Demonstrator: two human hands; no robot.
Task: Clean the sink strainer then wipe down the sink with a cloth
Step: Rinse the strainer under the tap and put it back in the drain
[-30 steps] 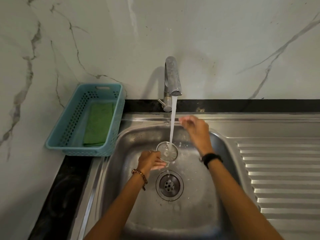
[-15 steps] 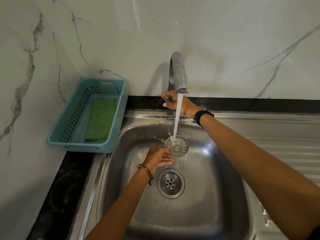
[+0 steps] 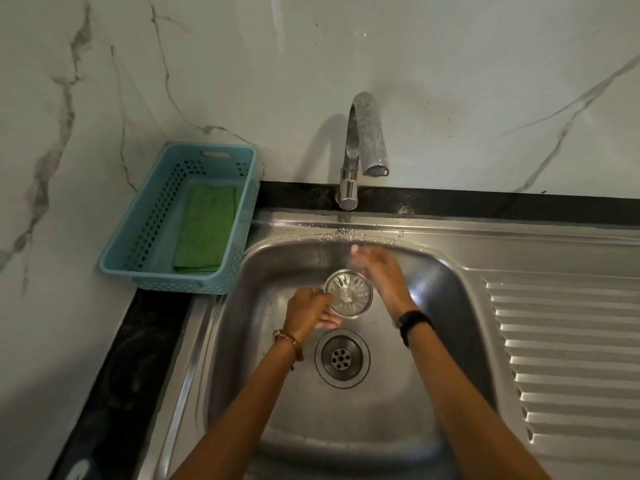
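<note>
My left hand (image 3: 308, 308) grips the round metal sink strainer (image 3: 349, 294) by its left rim and holds it above the steel sink (image 3: 346, 420), just behind the open drain (image 3: 342, 358). Beside the strainer's right edge is my right hand (image 3: 379, 271), blurred, with its fingers apart and nothing in it. No water runs from the tap (image 3: 363, 140). A folded green cloth (image 3: 206, 228) lies in the blue basket (image 3: 138, 268) to the left of the sink.
The ribbed steel drainboard (image 3: 561, 358) stretches to the right of the basin. Black counter (image 3: 114, 375) runs along the left, marble wall behind. Water drops lie on the sink's rear ledge (image 3: 360, 232).
The water has stopped. My right hand left the tap handle and came down beside the strainer. My left hand still holds the strainer in about the same place.
</note>
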